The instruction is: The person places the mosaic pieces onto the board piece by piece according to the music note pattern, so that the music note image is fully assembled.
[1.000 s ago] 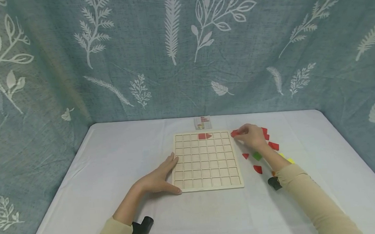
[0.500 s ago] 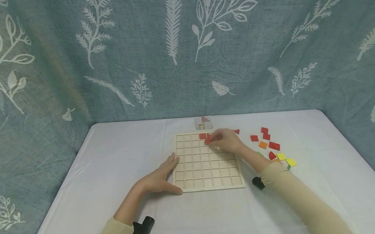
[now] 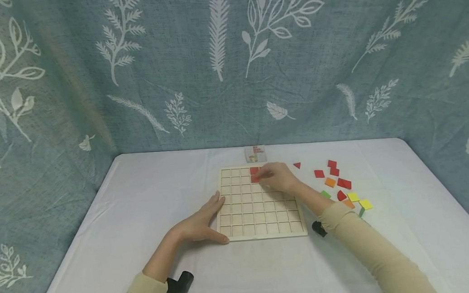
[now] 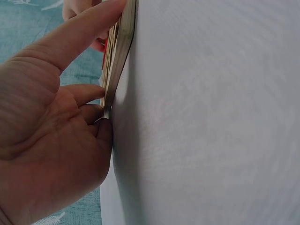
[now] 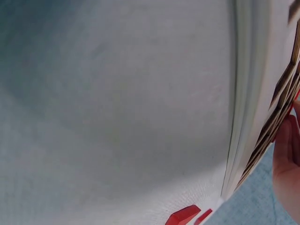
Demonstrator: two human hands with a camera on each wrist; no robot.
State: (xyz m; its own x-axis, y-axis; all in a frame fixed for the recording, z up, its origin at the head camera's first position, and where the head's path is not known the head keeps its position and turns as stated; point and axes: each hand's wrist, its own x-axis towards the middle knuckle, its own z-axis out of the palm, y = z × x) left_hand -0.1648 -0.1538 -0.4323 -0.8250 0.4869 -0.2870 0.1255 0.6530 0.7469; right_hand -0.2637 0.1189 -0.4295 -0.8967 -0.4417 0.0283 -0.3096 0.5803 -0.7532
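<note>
A square wooden grid board lies on the white table. My left hand rests against its left side, fingers spread along the edge and thumb at the near corner. In the left wrist view the thumb lies over the board's edge. My right hand is over the upper middle of the board, fingertips pinching a red tile. This tile sits at the cell just below a red square tile in the top row. The right hand covers most of the pointed red tile beside that square.
Right of the board lie several loose tiles: a red triangle, red squares, an orange one, a green one and yellow ones. Behind the board is a small printed card. A leaf-patterned curtain hangs beyond the table.
My right hand has carried the red tile leftward from beside the board to its upper middle. There the tile has gone from tilted to flatter at the cell. The left hand stays put.
</note>
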